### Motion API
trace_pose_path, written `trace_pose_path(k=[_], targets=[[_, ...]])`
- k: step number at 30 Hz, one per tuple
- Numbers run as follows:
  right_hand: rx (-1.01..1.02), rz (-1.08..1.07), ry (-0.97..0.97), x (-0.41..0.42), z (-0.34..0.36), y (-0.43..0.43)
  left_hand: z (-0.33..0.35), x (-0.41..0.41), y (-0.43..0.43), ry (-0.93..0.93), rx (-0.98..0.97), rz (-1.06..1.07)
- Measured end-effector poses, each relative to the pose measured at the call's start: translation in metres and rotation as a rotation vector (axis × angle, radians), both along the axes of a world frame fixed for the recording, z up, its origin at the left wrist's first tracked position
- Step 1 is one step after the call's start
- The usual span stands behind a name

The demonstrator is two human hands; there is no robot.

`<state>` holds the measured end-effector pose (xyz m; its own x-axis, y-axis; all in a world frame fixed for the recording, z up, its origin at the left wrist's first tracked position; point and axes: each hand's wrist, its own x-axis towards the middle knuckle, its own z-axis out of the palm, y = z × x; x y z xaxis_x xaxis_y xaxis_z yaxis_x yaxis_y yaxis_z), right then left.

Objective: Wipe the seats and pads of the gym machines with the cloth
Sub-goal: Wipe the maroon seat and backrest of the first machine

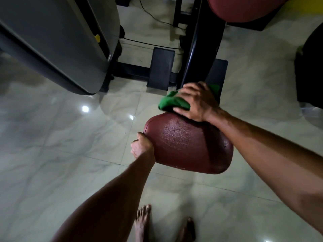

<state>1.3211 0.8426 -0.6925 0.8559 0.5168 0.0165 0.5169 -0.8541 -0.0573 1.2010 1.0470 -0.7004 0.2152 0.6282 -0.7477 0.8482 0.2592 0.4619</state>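
Note:
A dark red padded seat (188, 145) of a gym machine sits in the middle of the view, its leather worn and scuffed. My left hand (141, 145) grips the seat's left edge, fingers curled under it. At the seat's far edge my right hand (194, 102) presses a bunched green cloth (172, 102) down, fingers spread over it. A second red pad (241, 9) shows at the top right, partly cut off by the frame.
The black machine frame (197, 49) rises behind the seat, with a black footplate (160, 67) on the floor to its left. A grey weight-stack cover (57, 41) fills the upper left. A cable (152, 15) lies on the glossy tiled floor (70, 137). My bare feet (143, 222) stand below.

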Motion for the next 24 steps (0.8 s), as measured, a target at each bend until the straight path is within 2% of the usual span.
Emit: trace_pose_path(k=[2, 3, 5, 8, 10, 11, 13, 15, 16, 17, 19, 22, 24], targets=[[-0.085, -0.179, -0.017, 0.011, 0.003, 0.020, 0.002, -0.001, -0.002, 0.005, -0.003, 0.010], [-0.125, -0.190, -0.021, 0.010, 0.005, 0.032, 0.003, -0.002, -0.002, 0.005, 0.005, 0.009], [-0.134, -0.077, 0.014, -0.001, 0.004, 0.048, 0.002, 0.000, -0.001, 0.006, 0.041, 0.005], [0.031, 0.201, 0.054, -0.020, 0.001, 0.033, 0.002, 0.001, -0.001, 0.013, 0.063, 0.007], [0.026, 0.245, 0.021, -0.010, 0.001, 0.012, -0.001, 0.000, -0.002, 0.007, 0.052, 0.018], [0.021, 0.169, 0.017, -0.002, 0.000, 0.004, -0.001, 0.001, -0.002, 0.004, 0.056, 0.021], [0.115, -0.194, 0.078, 0.014, -0.004, -0.003, -0.001, 0.002, -0.002, 0.002, 0.066, 0.020], [0.395, -0.637, 0.203, 0.024, -0.007, -0.005, -0.001, 0.002, -0.002, -0.008, 0.060, 0.022], [0.538, -0.792, 0.274, 0.023, -0.005, -0.003, 0.000, 0.002, -0.003, -0.014, 0.063, 0.025], [0.597, -0.876, 0.316, 0.018, -0.004, -0.002, 0.001, 0.002, -0.003, -0.020, 0.071, 0.022], [0.510, -0.897, 0.293, -0.010, -0.005, 0.001, 0.002, 0.002, -0.003, -0.018, 0.060, 0.028], [0.249, -0.746, 0.024, -0.074, -0.002, 0.002, 0.003, 0.002, -0.003, -0.015, 0.043, 0.038], [0.125, -0.699, 0.019, -0.088, -0.002, -0.002, 0.002, 0.001, -0.003, -0.016, 0.038, 0.035]])
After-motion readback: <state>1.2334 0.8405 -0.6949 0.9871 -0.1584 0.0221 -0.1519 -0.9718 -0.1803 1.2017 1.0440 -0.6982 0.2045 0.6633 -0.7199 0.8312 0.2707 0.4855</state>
